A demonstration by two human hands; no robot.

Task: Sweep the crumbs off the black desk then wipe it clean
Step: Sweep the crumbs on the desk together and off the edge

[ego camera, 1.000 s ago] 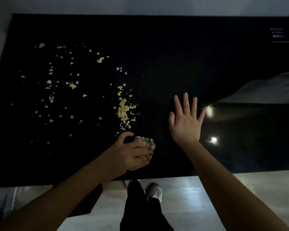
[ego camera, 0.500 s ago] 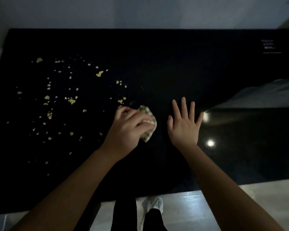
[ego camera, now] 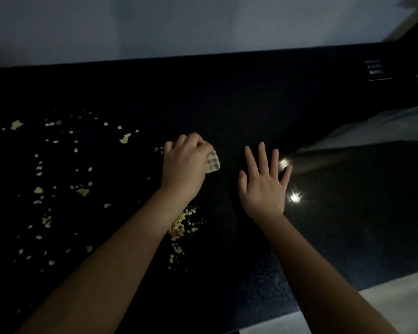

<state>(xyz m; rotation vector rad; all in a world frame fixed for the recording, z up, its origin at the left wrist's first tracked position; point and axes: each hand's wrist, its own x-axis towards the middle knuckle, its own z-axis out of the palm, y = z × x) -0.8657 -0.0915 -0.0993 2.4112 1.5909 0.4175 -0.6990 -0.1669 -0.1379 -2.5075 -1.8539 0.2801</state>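
Sweep partly done. Cloth (ego camera: 212,162) is gripped in the curled fingers (ego camera: 191,141) of the left hand (ego camera: 184,165), mid-counter (ego camera: 251,104). Right hand (ego camera: 263,186) is laid flat beside it, nothing held. Some crumbs (ego camera: 179,227) are heaped toward the near edge; many are scattered across the left half. Wipe judged not started.

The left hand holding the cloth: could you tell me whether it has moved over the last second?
Yes. The left hand, gripping the cloth, has gone away from the person: it was nearer than the crumb pile and is now beyond it.
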